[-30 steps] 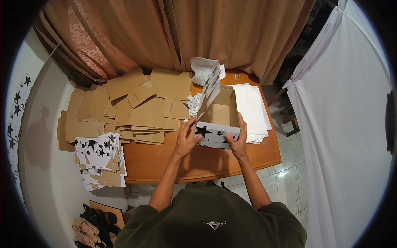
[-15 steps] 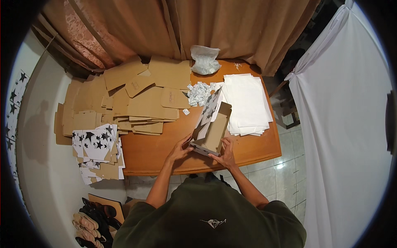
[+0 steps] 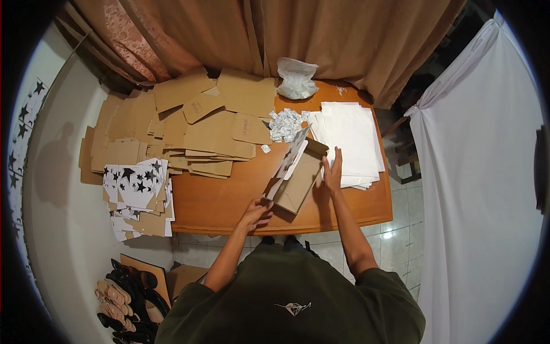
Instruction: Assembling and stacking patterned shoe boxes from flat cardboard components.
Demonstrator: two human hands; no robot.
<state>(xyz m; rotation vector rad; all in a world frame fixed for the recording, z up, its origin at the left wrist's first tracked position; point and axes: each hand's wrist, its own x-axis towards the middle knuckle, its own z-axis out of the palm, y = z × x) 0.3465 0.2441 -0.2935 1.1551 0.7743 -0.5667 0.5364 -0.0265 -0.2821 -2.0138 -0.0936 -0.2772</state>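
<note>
A cardboard box (image 3: 298, 180) stands tilted at an angle near the table's front edge, plain brown inside. Its lid (image 3: 286, 160), white with black stars, is raised along the left side. At the box's near left corner, my left hand (image 3: 256, 214) grips the edge with thumb and fingers. My right hand (image 3: 333, 173) lies against the right wall toward the far corner, its fingers stretched out and pointing away from me. Just beyond the box is a heap of small white sachets (image 3: 286, 125), with one loose sachet (image 3: 265, 148) beside it.
Flat brown cardboard pieces (image 3: 212, 136) cover the table's left and back. Star-printed cardboard (image 3: 136, 189) is stacked at the front left. White paper sheets (image 3: 352, 137) lie at right, and a clear plastic bag (image 3: 297, 79) stands behind. Shoes (image 3: 123, 298) sit below left.
My right hand has moved from the box's near right corner up to its far right side, and its fingers have straightened. The left hand stays at the near left corner.
</note>
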